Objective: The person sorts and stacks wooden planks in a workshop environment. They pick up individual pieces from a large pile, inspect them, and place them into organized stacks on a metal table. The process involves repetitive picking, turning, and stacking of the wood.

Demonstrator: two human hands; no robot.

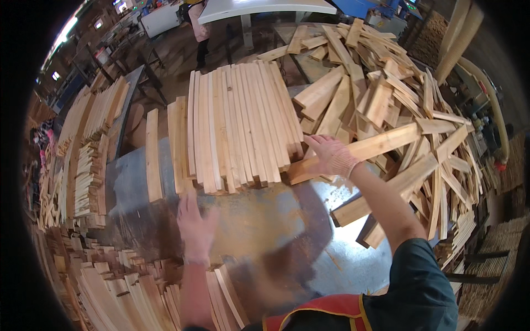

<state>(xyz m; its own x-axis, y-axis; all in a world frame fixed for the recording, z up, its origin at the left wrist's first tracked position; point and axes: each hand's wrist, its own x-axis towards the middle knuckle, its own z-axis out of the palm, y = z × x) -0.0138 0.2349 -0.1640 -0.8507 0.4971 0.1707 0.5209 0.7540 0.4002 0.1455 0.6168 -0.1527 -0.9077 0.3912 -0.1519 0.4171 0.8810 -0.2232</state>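
Note:
A row of wooden slats (237,121) stands packed side by side on the metal table. My right hand (331,155), in a pale knit glove, is closed over a wooden board (383,142) at the row's right side; its fingers reach toward the last slats, and its thumb is partly hidden. Close to the near end of a slat (178,140) at the row's left, my left hand (197,225) is open, fingers stretched and thumb apart. It is smeared by motion, and I cannot tell whether its fingertips touch that slat.
A jumbled heap of boards (381,99) covers the table's right side. One separate slat (153,157) lies left of the row on the metal tabletop (259,220). Stacked slats (88,176) stand farther left, more (132,298) at lower left. A person (197,25) stands beyond.

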